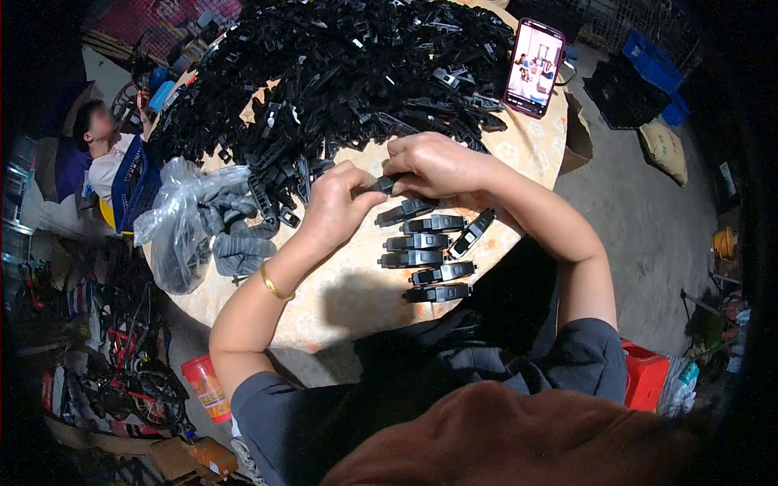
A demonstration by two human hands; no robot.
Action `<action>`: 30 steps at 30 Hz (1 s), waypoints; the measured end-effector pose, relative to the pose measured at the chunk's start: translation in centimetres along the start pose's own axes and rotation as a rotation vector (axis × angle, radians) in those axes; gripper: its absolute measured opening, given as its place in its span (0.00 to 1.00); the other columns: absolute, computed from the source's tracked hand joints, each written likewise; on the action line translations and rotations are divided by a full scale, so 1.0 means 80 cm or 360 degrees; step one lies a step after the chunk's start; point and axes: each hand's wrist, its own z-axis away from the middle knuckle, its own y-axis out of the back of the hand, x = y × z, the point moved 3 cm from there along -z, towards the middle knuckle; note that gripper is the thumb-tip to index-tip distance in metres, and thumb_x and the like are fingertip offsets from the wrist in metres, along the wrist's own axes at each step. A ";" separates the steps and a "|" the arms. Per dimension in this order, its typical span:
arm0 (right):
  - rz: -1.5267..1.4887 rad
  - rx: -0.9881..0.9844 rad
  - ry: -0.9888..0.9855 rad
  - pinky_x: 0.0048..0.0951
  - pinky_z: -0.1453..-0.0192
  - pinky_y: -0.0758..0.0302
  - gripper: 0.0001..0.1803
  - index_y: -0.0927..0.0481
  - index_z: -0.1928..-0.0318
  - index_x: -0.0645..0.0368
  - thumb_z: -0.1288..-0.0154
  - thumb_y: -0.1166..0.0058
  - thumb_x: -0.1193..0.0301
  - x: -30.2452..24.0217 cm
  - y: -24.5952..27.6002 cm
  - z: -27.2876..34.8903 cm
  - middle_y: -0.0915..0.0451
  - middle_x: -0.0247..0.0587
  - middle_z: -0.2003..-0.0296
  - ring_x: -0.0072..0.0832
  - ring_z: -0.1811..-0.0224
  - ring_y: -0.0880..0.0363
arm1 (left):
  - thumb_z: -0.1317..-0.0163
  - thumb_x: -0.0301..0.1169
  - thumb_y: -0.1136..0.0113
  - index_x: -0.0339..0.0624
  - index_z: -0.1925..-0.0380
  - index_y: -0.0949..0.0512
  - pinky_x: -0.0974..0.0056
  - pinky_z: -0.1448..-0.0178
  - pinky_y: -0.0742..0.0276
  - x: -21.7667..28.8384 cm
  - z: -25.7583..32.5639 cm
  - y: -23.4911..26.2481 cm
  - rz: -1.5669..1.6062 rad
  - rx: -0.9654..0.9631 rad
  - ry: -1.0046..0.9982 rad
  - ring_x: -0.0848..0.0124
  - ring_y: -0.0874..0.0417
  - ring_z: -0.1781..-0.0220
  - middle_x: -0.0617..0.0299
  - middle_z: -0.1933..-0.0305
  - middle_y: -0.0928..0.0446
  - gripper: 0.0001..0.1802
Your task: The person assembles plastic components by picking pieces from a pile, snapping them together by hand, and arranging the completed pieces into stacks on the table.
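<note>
Between my two hands, over the round table (340, 312), is a small black plastic part (384, 185), mostly covered by my fingers. My left hand (339, 202) pinches it from the left, thumb and forefinger on it. From the right, my right hand (433, 166) grips the same part with bent fingers. Just below my hands lie several similar black plastic pieces (415, 258), most in a rough column and one set at a slant to the right (472, 232). Beyond my hands spreads a big heap of loose black plastic parts (340, 73).
A phone (535, 69) with a lit screen stands at the table's right edge. Left of my arm are a clear plastic bag (182, 231) and grey gloves (239, 253). A person (105, 142) is at the far left. A red stool (643, 374) stands right, a red tub (207, 387) lower left.
</note>
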 end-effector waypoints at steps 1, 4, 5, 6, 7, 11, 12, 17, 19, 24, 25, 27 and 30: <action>-0.0026 0.0046 0.0000 0.42 0.59 0.25 0.12 0.17 0.66 0.62 0.50 0.37 0.68 0.000 0.000 0.000 0.22 0.49 0.69 0.45 0.63 0.22 | 0.56 0.33 0.28 0.35 0.74 0.20 0.58 0.61 0.27 0.000 0.000 0.003 0.0001 -0.0026 0.0026 0.57 0.24 0.67 0.54 0.74 0.26 0.14; -0.0234 -0.0081 0.0163 0.37 0.63 0.27 0.13 0.18 0.64 0.62 0.51 0.35 0.71 -0.005 0.000 0.002 0.24 0.45 0.71 0.42 0.66 0.23 | 0.58 0.37 0.26 0.36 0.70 0.21 0.58 0.55 0.28 0.023 0.002 0.034 -0.0304 -0.0156 -0.0318 0.57 0.25 0.61 0.56 0.71 0.26 0.19; -0.0318 -0.0130 0.0161 0.35 0.64 0.27 0.13 0.17 0.64 0.62 0.51 0.35 0.70 -0.003 -0.002 0.005 0.22 0.44 0.72 0.38 0.67 0.22 | 0.62 0.34 0.25 0.38 0.62 0.22 0.59 0.51 0.30 0.032 0.007 0.050 -0.0485 -0.0156 -0.0238 0.58 0.27 0.55 0.56 0.65 0.26 0.25; -0.0433 -0.0241 0.0070 0.34 0.64 0.27 0.13 0.16 0.64 0.62 0.50 0.34 0.69 -0.001 -0.002 0.008 0.21 0.44 0.72 0.36 0.67 0.21 | 0.64 0.34 0.25 0.39 0.57 0.23 0.58 0.49 0.30 0.035 0.015 0.067 -0.0603 -0.0112 -0.0222 0.56 0.27 0.54 0.54 0.62 0.27 0.30; -0.0548 -0.0352 -0.0024 0.33 0.64 0.26 0.13 0.16 0.64 0.62 0.49 0.34 0.68 0.001 -0.001 0.010 0.21 0.44 0.71 0.34 0.68 0.21 | 0.65 0.33 0.24 0.39 0.52 0.25 0.57 0.47 0.30 0.036 0.021 0.081 -0.0720 -0.0068 -0.0207 0.55 0.27 0.53 0.52 0.59 0.28 0.35; -0.0866 -0.0451 -0.0121 0.31 0.64 0.26 0.14 0.16 0.64 0.63 0.46 0.35 0.66 0.006 -0.006 0.007 0.20 0.43 0.71 0.32 0.68 0.21 | 0.67 0.32 0.23 0.38 0.46 0.31 0.53 0.49 0.27 0.013 0.037 0.094 -0.0901 -0.0295 0.0185 0.51 0.26 0.51 0.51 0.56 0.28 0.43; -0.0760 -0.0141 -0.0057 0.31 0.65 0.26 0.13 0.16 0.63 0.63 0.45 0.35 0.66 0.007 -0.005 0.001 0.20 0.43 0.71 0.32 0.68 0.21 | 0.66 0.31 0.24 0.40 0.46 0.31 0.52 0.48 0.28 0.007 0.035 0.088 -0.0888 -0.0272 0.0187 0.48 0.26 0.51 0.49 0.56 0.29 0.42; -0.0130 0.0593 -0.0081 0.38 0.62 0.24 0.13 0.17 0.63 0.62 0.43 0.40 0.65 0.023 0.007 -0.002 0.21 0.46 0.69 0.42 0.66 0.20 | 0.56 0.28 0.29 0.39 0.48 0.29 0.51 0.54 0.28 0.002 0.031 0.066 -0.0738 -0.0177 0.0062 0.46 0.24 0.57 0.46 0.59 0.29 0.32; 0.0008 0.0709 -0.0070 0.32 0.63 0.23 0.09 0.17 0.61 0.62 0.41 0.41 0.71 0.027 0.010 -0.002 0.21 0.43 0.67 0.37 0.66 0.20 | 0.53 0.29 0.30 0.37 0.52 0.25 0.52 0.57 0.27 0.006 0.026 0.054 -0.0637 -0.0080 0.0016 0.47 0.24 0.60 0.46 0.62 0.29 0.25; 0.0275 0.0761 -0.0010 0.35 0.55 0.24 0.11 0.17 0.60 0.57 0.43 0.41 0.68 0.018 0.000 -0.008 0.21 0.40 0.63 0.39 0.57 0.24 | 0.51 0.32 0.32 0.38 0.57 0.23 0.55 0.59 0.24 0.010 0.022 0.030 -0.0619 0.0113 -0.0164 0.52 0.22 0.62 0.49 0.64 0.28 0.20; 0.0275 0.0759 -0.0004 0.35 0.55 0.24 0.11 0.17 0.60 0.57 0.43 0.41 0.68 0.016 -0.003 -0.011 0.21 0.40 0.63 0.39 0.57 0.24 | 0.51 0.32 0.32 0.38 0.56 0.23 0.55 0.60 0.25 0.008 0.022 0.025 -0.0637 0.0186 -0.0228 0.53 0.23 0.65 0.50 0.66 0.29 0.21; 0.0484 0.0764 0.0107 0.35 0.56 0.23 0.12 0.19 0.58 0.60 0.44 0.40 0.73 0.009 -0.009 -0.019 0.21 0.41 0.60 0.39 0.57 0.23 | 0.51 0.32 0.32 0.39 0.57 0.22 0.56 0.61 0.26 0.006 0.020 0.018 -0.0738 0.0217 -0.0264 0.54 0.23 0.64 0.51 0.66 0.29 0.20; 0.0656 0.0690 0.0175 0.34 0.54 0.25 0.15 0.19 0.57 0.61 0.46 0.41 0.70 0.013 -0.013 -0.031 0.21 0.40 0.58 0.38 0.55 0.25 | 0.50 0.32 0.32 0.39 0.57 0.23 0.57 0.61 0.26 0.010 0.017 0.011 -0.0820 0.0276 -0.0375 0.56 0.25 0.63 0.53 0.66 0.29 0.20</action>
